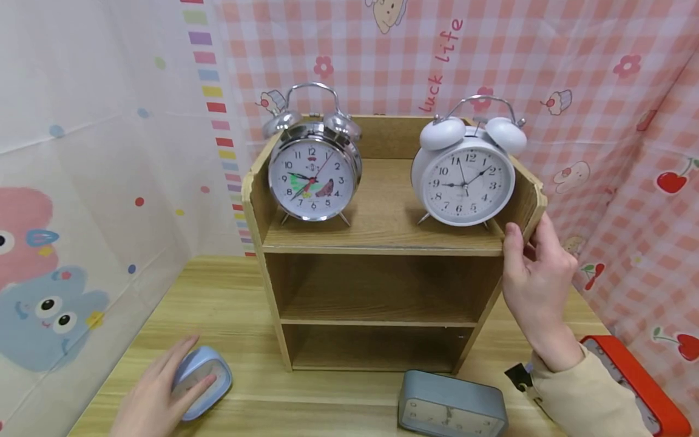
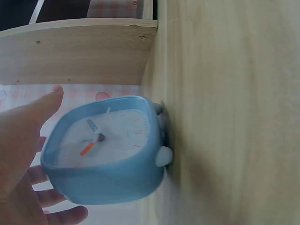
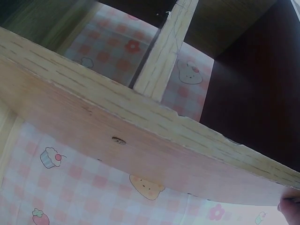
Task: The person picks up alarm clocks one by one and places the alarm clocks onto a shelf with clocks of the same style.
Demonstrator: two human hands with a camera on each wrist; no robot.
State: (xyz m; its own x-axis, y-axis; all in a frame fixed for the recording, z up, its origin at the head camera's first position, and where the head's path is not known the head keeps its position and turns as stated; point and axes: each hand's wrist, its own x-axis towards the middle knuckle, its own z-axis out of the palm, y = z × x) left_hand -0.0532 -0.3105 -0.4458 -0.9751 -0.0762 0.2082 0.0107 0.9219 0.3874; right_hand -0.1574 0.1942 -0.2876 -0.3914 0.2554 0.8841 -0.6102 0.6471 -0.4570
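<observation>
My left hand [image 1: 153, 388] is spread around a light blue alarm clock [image 1: 217, 388] at the table's front left. In the left wrist view the thumb stands apart from the clock's edge, and the other fingers reach behind its body. The clock's small feet are against the table. With my right hand [image 1: 537, 282] I grip the right side panel of a small wooden shelf [image 1: 382, 249], thumb at the front edge. In the right wrist view only a fingertip [image 3: 291, 208] shows by the panel. A silver twin-bell clock [image 1: 312, 179] and a white one [image 1: 464, 185] stand on the top board.
A grey-blue rectangular clock [image 1: 453, 397] lies in front of the shelf on the wooden table [image 1: 218, 303]. Under my right forearm's side is a red clock [image 1: 639, 382]. Checked cloth [image 1: 382, 54] hangs behind and to the right.
</observation>
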